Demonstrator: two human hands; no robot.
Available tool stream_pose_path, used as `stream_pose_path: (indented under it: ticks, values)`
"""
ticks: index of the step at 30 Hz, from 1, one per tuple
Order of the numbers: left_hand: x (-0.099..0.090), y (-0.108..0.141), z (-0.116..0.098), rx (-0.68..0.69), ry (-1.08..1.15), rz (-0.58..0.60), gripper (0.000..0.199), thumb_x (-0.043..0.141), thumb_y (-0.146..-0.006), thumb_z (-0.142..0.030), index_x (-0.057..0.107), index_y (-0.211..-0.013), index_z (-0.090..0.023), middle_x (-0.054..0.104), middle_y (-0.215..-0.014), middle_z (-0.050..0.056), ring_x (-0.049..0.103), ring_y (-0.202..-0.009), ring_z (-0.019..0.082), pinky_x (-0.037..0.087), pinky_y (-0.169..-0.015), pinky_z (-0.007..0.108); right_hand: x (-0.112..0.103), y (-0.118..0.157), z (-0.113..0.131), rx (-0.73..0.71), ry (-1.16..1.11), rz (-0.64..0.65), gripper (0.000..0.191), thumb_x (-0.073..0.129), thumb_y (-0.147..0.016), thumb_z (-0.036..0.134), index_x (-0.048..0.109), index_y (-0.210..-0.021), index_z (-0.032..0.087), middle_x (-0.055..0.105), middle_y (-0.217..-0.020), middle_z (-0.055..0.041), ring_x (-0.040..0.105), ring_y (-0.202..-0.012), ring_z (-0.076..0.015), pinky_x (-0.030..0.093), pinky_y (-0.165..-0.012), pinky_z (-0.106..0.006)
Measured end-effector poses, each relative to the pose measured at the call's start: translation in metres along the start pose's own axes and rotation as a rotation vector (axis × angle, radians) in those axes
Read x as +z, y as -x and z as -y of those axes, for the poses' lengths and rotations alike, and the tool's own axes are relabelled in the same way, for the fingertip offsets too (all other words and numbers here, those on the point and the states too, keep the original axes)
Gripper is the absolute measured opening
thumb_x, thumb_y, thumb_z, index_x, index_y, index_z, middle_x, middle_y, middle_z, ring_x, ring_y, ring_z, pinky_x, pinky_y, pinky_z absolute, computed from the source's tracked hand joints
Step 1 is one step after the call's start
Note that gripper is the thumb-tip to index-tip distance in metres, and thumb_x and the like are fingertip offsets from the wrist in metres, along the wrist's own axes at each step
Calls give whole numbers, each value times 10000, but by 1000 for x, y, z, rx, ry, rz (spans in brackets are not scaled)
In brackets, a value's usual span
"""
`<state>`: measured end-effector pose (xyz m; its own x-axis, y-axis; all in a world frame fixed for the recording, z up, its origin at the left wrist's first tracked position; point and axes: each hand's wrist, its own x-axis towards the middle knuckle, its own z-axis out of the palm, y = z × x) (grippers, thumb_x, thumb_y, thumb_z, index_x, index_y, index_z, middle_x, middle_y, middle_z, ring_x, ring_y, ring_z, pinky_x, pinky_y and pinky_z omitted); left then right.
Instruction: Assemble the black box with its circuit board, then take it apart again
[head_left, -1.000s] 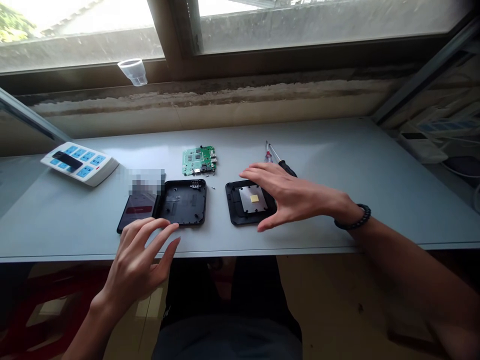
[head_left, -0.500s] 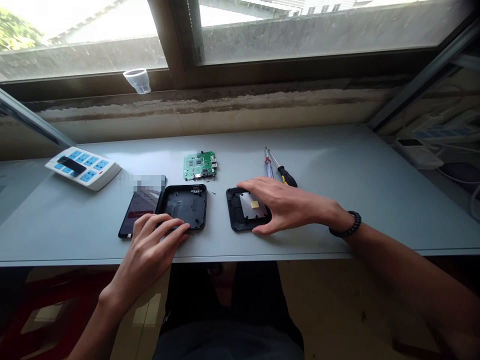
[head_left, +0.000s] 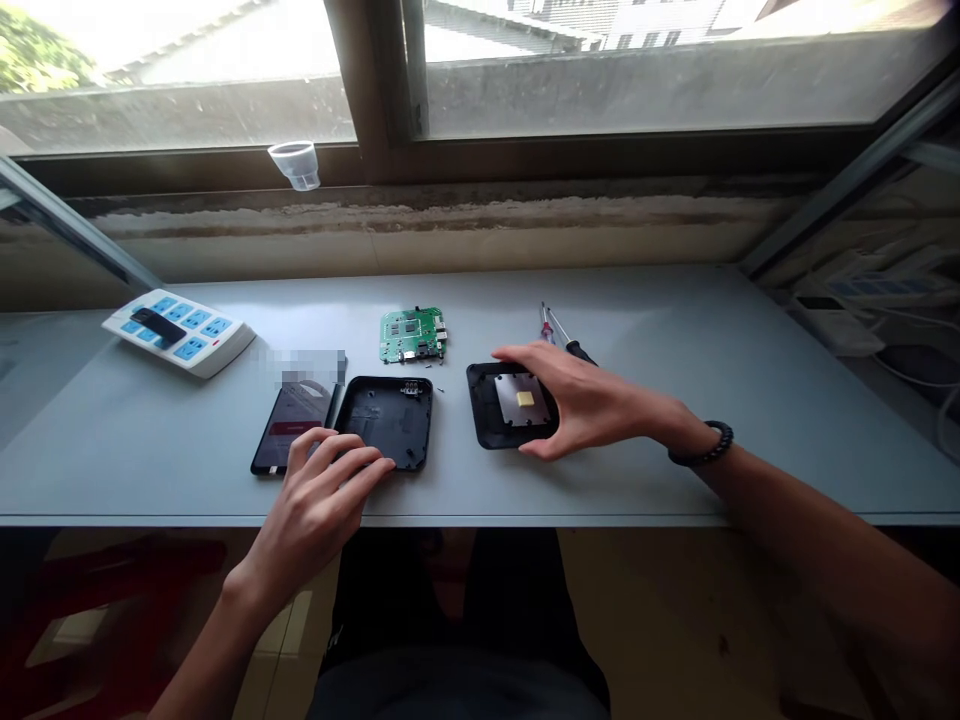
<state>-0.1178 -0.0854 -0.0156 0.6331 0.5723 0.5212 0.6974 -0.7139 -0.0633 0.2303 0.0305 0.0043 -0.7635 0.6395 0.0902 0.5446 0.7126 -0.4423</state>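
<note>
A shallow square black plastic case half point(head_left: 391, 412), hollow side up, lies on the table. My left hand point(head_left: 322, 490) rests at its near left edge, fingers stretched out and tips touching the rim. To the right lies a square black cover point(head_left: 486, 420) with a silver metal plate point(head_left: 510, 412) and a small yellowish pad point(head_left: 525, 398) on it. My right hand point(head_left: 581, 400) spans this cover, fingers at its far edge and thumb at its near edge; the palm hides its right side. Beyond the case sits a green circuit board point(head_left: 413, 335).
Small screws point(head_left: 440, 390) lie between the case and the board. Two screwdrivers, one black-handled point(head_left: 579, 351) and one red-tipped point(head_left: 547, 328), are partly behind my right hand. A phone point(head_left: 292, 425) lies left of the case. A white power strip point(head_left: 180, 330) stands farther left.
My right hand and the black cover have shifted slightly away from me, toward the window. My left hand stays at the case's edge. The whole view has moved a little.
</note>
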Motion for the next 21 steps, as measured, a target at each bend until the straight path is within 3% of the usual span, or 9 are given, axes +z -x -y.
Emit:
stream_pose_path:
  ticks: [12,21]
  values:
    - [-2,8,-24,-14,103,-41,336,547,-915,140,692,-1116,-86,759,-965,101,655,-956,236,438,-1005,471,-28,-57,-29,161,29,8,957,778,-695,577,412,-1513,240,578,-1427,-149,547,-1309,-380,521,-1078,-562]
    - [8,5,-39,-6,256,-70,295,451,-1030,32,719,-1121,-48,730,-944,116,596,-991,245,402,-1022,471,-33,-73,-64,226,40,33,942,776,-696,597,426,-1499,252,592,-1429,-139,596,-1282,-374,562,-1054,-573]
